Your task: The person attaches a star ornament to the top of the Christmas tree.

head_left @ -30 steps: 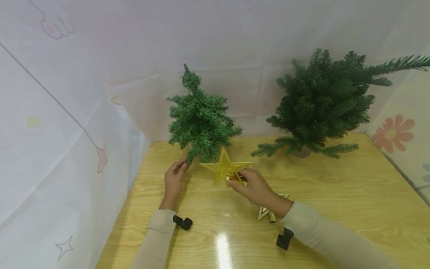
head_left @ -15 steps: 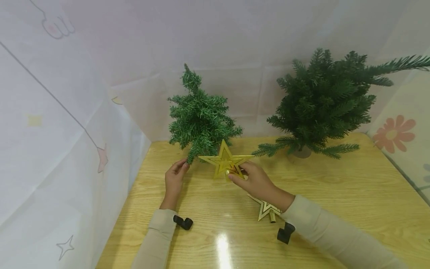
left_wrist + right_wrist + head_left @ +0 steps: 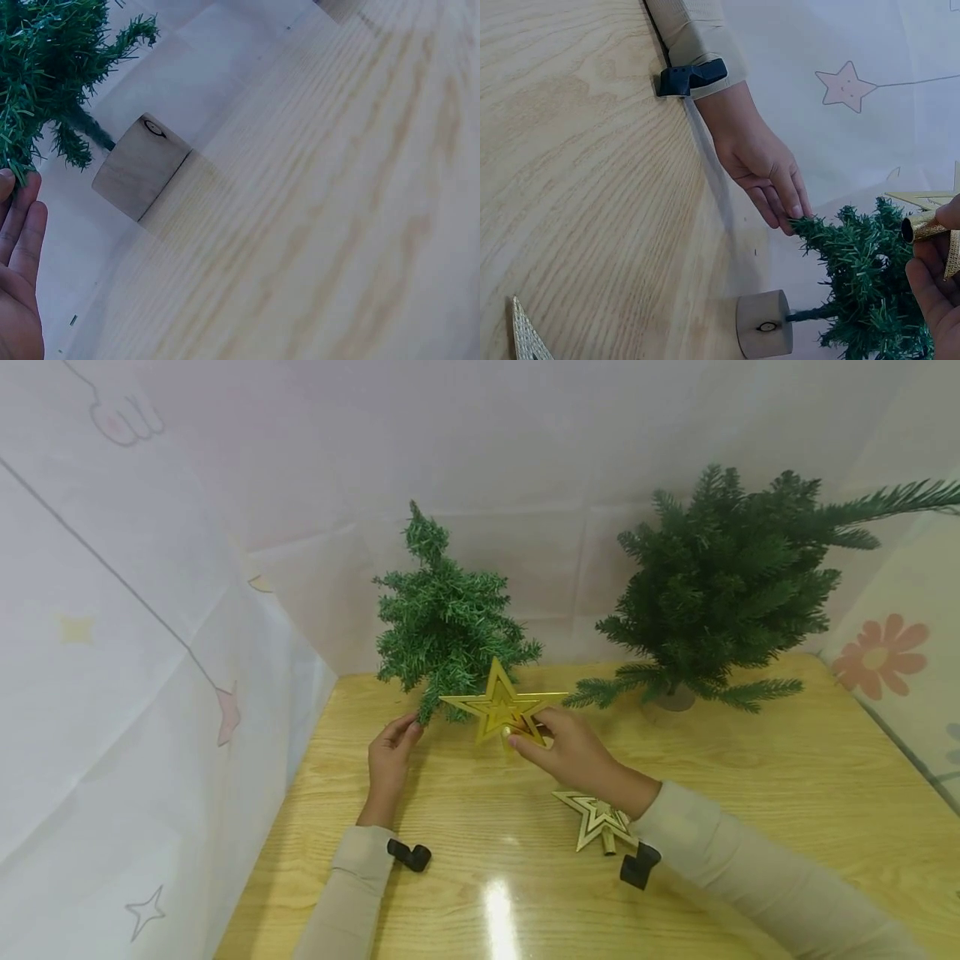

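Observation:
My left hand [image 3: 387,767] pinches the tip of a low front branch on a small artificial Christmas tree [image 3: 446,618]. That tree stands on a round wooden base [image 3: 142,166], seen in the left wrist view. My right hand [image 3: 579,752] holds a gold star tree topper [image 3: 491,703] between thumb and fingers, raised in front of the tree's lower branches. In the right wrist view the topper's hollow tube [image 3: 924,226] shows beside the thumb. A second gold star topper [image 3: 592,817] lies on the table under my right forearm, which covers part of it.
To the right stands a darker, fuller artificial tree [image 3: 720,577], with one long branch reaching toward the right edge. A printed cloth [image 3: 517,560] hangs behind and on the left of the wooden table [image 3: 450,860].
My right hand has lifted the star topper a little, away from me and toward the tree. More of the second star shows from beneath the forearm. The left hand stays on the branch.

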Available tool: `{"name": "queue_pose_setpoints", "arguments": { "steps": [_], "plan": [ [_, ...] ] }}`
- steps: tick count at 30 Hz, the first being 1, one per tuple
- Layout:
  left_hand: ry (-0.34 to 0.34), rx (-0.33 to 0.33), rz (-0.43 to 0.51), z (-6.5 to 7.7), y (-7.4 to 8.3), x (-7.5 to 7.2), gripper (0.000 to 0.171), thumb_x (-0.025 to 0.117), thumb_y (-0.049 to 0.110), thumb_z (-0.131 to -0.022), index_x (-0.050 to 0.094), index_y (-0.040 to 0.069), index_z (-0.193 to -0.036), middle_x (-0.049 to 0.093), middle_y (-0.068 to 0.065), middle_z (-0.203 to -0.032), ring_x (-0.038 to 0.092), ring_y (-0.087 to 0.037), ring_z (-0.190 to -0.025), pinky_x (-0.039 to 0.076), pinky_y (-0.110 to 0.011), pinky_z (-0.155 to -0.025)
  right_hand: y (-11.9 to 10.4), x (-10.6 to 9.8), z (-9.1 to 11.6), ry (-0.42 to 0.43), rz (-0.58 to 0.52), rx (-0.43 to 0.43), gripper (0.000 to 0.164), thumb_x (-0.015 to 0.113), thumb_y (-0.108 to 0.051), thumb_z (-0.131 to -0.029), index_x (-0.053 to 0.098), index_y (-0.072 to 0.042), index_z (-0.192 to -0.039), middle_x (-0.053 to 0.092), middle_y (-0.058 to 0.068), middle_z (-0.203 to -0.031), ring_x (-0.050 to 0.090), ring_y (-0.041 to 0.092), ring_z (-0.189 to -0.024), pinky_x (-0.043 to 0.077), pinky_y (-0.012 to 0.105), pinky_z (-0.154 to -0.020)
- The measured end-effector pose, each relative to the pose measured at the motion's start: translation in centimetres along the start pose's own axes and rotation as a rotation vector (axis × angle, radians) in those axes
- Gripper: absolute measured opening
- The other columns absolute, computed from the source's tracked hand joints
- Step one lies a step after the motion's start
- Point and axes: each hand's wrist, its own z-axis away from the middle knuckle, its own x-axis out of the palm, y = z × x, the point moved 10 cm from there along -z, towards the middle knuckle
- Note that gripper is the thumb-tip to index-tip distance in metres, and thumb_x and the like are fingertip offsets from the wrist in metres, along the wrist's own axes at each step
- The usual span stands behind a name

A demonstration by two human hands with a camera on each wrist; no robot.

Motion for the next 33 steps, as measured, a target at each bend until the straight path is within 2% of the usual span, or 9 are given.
{"name": "queue_pose_setpoints", "arguments": {
  "steps": [5,12,19,23,27,30,33],
  "plan": [
    [-0.006,0.007,0.006,0.0,0.1,0.0,0.029,0.061,0.010,-0.098,0.064,-0.001,-0.124,0.064,-0.008,-0.118,0.062,-0.032,-0.111,0.051,-0.030,-0.096,-0.3,-0.4,-0.4,-0.005,0.020,-0.003,0.012,0.072,-0.023,-0.091,0.068,-0.015,-0.098,0.060,-0.004,-0.094,0.057,0.010,-0.086,0.056,0.030,-0.076],
    [-0.011,0.015,-0.012,-0.1,0.1,0.1,0.030,0.061,0.011,-0.098,0.063,-0.002,-0.124,0.064,-0.007,-0.120,0.064,-0.025,-0.108,0.051,-0.029,-0.095,-0.9,-1.2,-1.1,0.003,0.058,-0.028,0.011,0.073,-0.023,-0.090,0.069,-0.015,-0.096,0.061,-0.005,-0.091,0.056,0.010,-0.083,0.055,0.030,-0.073],
    [-0.017,0.025,0.014,-0.2,0.2,0.1,0.029,0.061,0.009,-0.097,0.063,-0.005,-0.122,0.063,-0.014,-0.117,0.065,-0.016,-0.104,0.051,-0.030,-0.096,-2.1,-2.2,-2.2,0.021,0.095,-0.080,0.010,0.073,-0.023,-0.090,0.070,-0.014,-0.093,0.059,-0.006,-0.081,0.051,0.013,-0.075,0.052,0.034,-0.066],
    [-0.022,0.025,0.013,-0.2,0.4,0.1,0.028,0.061,0.009,-0.097,0.064,-0.005,-0.122,0.062,-0.017,-0.118,0.065,-0.016,-0.105,0.051,-0.031,-0.096,-2.8,-2.5,-2.9,0.014,0.070,-0.100,0.012,0.071,-0.024,-0.092,0.069,-0.012,-0.094,0.058,-0.004,-0.084,0.052,0.017,-0.076,0.053,0.035,-0.067],
    [-0.022,0.026,0.008,-0.1,0.4,0.1,0.029,0.061,0.010,-0.097,0.064,-0.004,-0.122,0.062,-0.018,-0.118,0.065,-0.019,-0.106,0.051,-0.032,-0.096,-3.4,-2.7,-3.7,0.005,0.071,-0.119,0.011,0.071,-0.023,-0.092,0.066,-0.013,-0.093,0.055,-0.004,-0.080,0.049,0.018,-0.071,0.047,0.030,-0.063],
    [-0.020,0.022,0.006,-0.1,0.3,0.1,0.029,0.061,0.011,-0.097,0.064,-0.003,-0.122,0.062,-0.017,-0.119,0.065,-0.021,-0.106,0.051,-0.032,-0.097,-3.9,-3.0,-4.3,0.003,0.063,-0.127,0.010,0.071,-0.021,-0.092,0.066,-0.013,-0.094,0.057,-0.004,-0.080,0.049,0.015,-0.071,0.049,0.029,-0.063],
    [0.001,0.034,-0.009,-0.4,-0.9,-0.3,0.030,0.063,0.018,-0.097,0.066,0.001,-0.122,0.063,-0.014,-0.118,0.065,-0.021,-0.106,0.051,-0.031,-0.096,-4.4,-3.3,-4.8,0.013,0.056,-0.135,0.011,0.072,-0.021,-0.091,0.067,-0.012,-0.095,0.059,-0.004,-0.083,0.051,0.013,-0.071,0.052,0.031,-0.064]
  ]
}}
